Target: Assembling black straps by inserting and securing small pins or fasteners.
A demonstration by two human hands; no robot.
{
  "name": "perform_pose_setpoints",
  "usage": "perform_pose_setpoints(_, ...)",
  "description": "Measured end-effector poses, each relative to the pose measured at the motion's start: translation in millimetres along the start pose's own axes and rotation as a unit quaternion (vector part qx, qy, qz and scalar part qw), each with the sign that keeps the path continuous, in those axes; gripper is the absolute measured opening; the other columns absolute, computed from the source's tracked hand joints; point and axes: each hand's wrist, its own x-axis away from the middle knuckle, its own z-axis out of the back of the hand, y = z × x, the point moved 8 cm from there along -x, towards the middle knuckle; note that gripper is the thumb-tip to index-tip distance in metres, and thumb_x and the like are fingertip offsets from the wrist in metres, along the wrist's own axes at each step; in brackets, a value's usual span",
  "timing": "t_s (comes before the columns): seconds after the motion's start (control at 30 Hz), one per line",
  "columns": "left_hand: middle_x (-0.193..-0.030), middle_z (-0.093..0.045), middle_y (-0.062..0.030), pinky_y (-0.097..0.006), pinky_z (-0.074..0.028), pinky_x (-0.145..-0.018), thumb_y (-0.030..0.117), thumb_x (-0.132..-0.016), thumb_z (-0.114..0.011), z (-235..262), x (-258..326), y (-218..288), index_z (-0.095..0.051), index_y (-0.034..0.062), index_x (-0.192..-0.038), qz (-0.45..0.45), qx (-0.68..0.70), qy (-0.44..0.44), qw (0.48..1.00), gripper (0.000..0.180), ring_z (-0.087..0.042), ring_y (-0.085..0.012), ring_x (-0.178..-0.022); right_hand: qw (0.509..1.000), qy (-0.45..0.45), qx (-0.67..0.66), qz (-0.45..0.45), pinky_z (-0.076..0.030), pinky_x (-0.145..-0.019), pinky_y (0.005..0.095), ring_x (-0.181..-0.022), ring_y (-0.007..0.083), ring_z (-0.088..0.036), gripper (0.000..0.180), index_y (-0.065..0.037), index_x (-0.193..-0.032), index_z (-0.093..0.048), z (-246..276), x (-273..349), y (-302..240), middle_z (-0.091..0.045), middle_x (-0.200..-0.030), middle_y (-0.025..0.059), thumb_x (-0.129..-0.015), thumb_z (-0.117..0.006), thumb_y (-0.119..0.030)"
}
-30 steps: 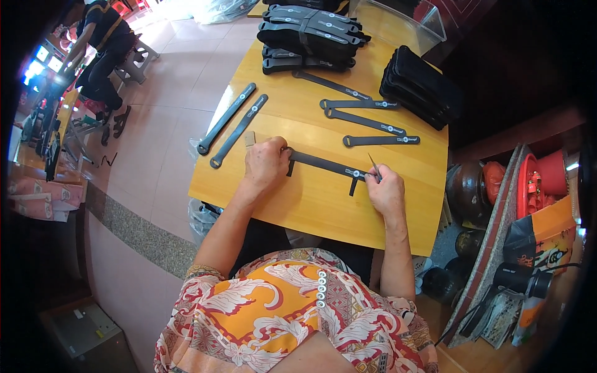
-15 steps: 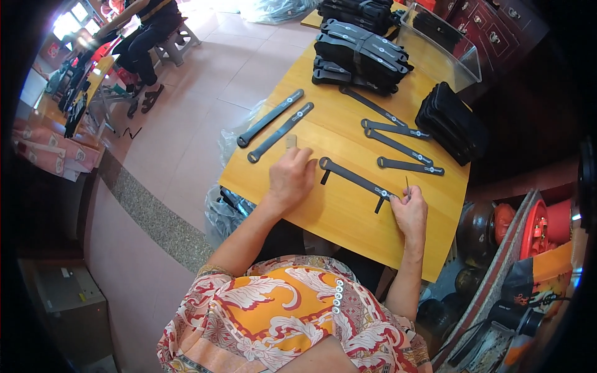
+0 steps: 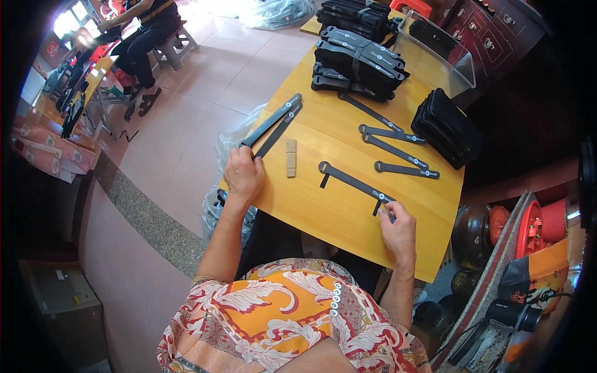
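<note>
My left hand (image 3: pixel 244 175) is closed on the near ends of two long dark straps (image 3: pixel 278 127) at the table's left edge, which lie close together. A flat tan strip (image 3: pixel 291 158), marked off in sections, rests to the right of that hand. In the middle lies another dark strap (image 3: pixel 354 179) with a slot at its far-left end and two short black tabs hanging from its near side. At its right end my right hand (image 3: pixel 399 234) is pinched shut, with a small dark thing between thumb and fingers that I cannot make out.
Several more straps (image 3: pixel 398 152) lie at the right of the yellow table (image 3: pixel 298 202). Tied bundles (image 3: pixel 359 61), a black stack (image 3: pixel 446 127) and a clear bin (image 3: pixel 463 71) stand farther back. Plastic bags (image 3: pixel 227 143) touch the left edge. A person (image 3: pixel 146 37) sits far left.
My left hand has moved left from the tan strip to the two straps, whose near one has shifted toward the other. The thin upright piece at my right hand no longer shows.
</note>
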Motion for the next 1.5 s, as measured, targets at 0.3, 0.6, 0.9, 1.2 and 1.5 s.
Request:
perform_pose_setpoints(0.3, -0.073, -0.055, -0.0148, -0.038, -0.046, -0.055, -0.005, -0.076, -0.057, 75, 19, 84, -0.053, 0.002, -0.08, -0.25, 0.239, 0.012, 0.938, 0.009, -0.056, -0.0335, -0.064, 0.972, 0.071, -0.007, 0.225, -0.048, -0.062, 0.0372, -0.071, 0.0308, -0.059, 0.022, -0.002, -0.093, -0.063, 12, 18, -75, -0.06, -0.086, 0.0143, -0.072, -0.068, -0.005)
perform_pose_setpoints(0.6, -0.07, -0.057, -0.0109, -0.031, -0.046, -0.052, -0.006, -0.071, -0.064, 67, 65, 136, -0.058, 0.0013, -0.077, -0.315, 0.384, -0.194, 0.846, 0.011, -0.059, -0.0264, -0.062, 0.955, -0.012, 0.058, 0.291, -0.047, -0.062, 0.0364, -0.069, 0.0297, -0.059, 0.02, -0.007, -0.088, -0.063, 7, 31, -92, -0.06, -0.079, 0.0104, -0.069, -0.068, -0.009)
perform_pose_setpoints(0.9, -0.078, -0.061, -0.0024, -0.022, -0.048, -0.061, 0.0, -0.083, -0.061, -15, 59, 94, -0.063, -0.0018, -0.093, -0.008, 0.506, -0.365, 0.781, 0.01, -0.057, -0.0082, -0.068, 0.996, -0.084, -0.01, 0.032, -0.047, -0.065, 0.0347, -0.074, 0.0309, -0.06, 0.014, -0.003, -0.088, -0.065, 17, 26, 0, -0.061, -0.081, 0.0137, -0.075, -0.064, -0.008)
perform_pose_setpoints(1.2, -0.077, -0.061, -0.0047, -0.022, -0.048, -0.06, -0.001, -0.086, -0.055, -49, 60, 96, -0.061, -0.0019, -0.098, 0.108, 0.481, -0.421, 0.762, 0.014, -0.058, -0.0091, -0.066, 0.987, -0.043, -0.142, -0.066, -0.045, -0.063, 0.0276, -0.07, 0.0166, -0.058, 0.013, 0.004, -0.092, -0.063, 9, 6, 42, -0.062, -0.077, 0.01, -0.08, -0.06, -0.003)
perform_pose_setpoints(1.5, -0.068, -0.063, -0.0086, -0.028, -0.047, -0.059, 0.004, -0.077, -0.062, -61, 25, 97, -0.065, -0.0023, -0.088, 0.026, 0.316, -0.319, 0.893, 0.013, -0.06, -0.0134, -0.063, 0.973, 0.015, -0.198, -0.117, -0.038, -0.052, 0.0227, -0.056, 0.0068, -0.046, 0.01, 0.002, -0.087, -0.064, 6, -11, 56, -0.054, -0.063, -0.0007, -0.081, -0.06, -0.005)
